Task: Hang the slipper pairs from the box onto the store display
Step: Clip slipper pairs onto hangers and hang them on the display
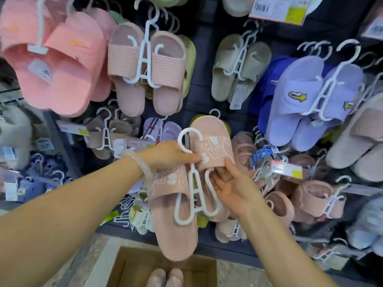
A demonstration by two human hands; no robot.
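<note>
A pair of soft pink slippers (pixel 176 204) on a white plastic hanger (pixel 193 172) is pinched by the left hand (pixel 170 155) near the hook; the right hand (pixel 232 185) is curled under the upper slipper's strap, above the cardboard box (pixel 128 268).

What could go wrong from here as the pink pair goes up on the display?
1. The two pink slippers sit unevenly on the white hanger, one higher than the other; one could slip off.
2. The left hand only pinches near the hook, so the pair could swing or drop toward the box.
3. The display is crowded; the hook could snag hanging neighbours.
</note>
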